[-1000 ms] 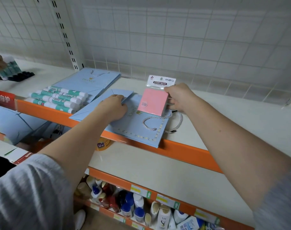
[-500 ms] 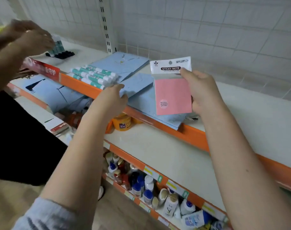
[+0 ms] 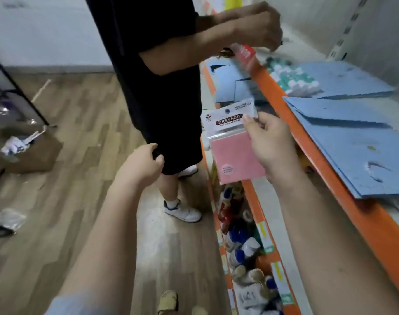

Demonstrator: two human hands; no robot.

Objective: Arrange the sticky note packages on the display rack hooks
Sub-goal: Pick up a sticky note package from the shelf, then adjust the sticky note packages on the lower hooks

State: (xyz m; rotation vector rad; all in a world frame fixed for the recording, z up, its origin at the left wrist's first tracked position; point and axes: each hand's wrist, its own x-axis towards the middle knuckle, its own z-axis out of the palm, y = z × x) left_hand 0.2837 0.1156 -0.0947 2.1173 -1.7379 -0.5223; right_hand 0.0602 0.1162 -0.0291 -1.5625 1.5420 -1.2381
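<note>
My right hand (image 3: 271, 144) holds a pink sticky note package (image 3: 233, 153) by its right side, thumb on the white header card printed "STICKY NOTE". The package hangs upright in the air, left of the orange-edged shelf (image 3: 330, 169). My left hand (image 3: 144, 163) is out over the floor with its fingers loosely curled and nothing in it, close to the black shorts of another person (image 3: 162, 87). No display hooks show in this view.
The other person stands at the shelf with both hands raised over it. Blue paper bags (image 3: 357, 142) and glue sticks (image 3: 293, 80) lie on the top shelf. Bottles (image 3: 241, 246) fill the lowest shelf. A cardboard box (image 3: 32, 153) sits on the wooden floor at the left.
My view has swung left, away from the shelf towards the floor and the other person. My right hand lifted the package off the blue bags. My left hand left the shelf.
</note>
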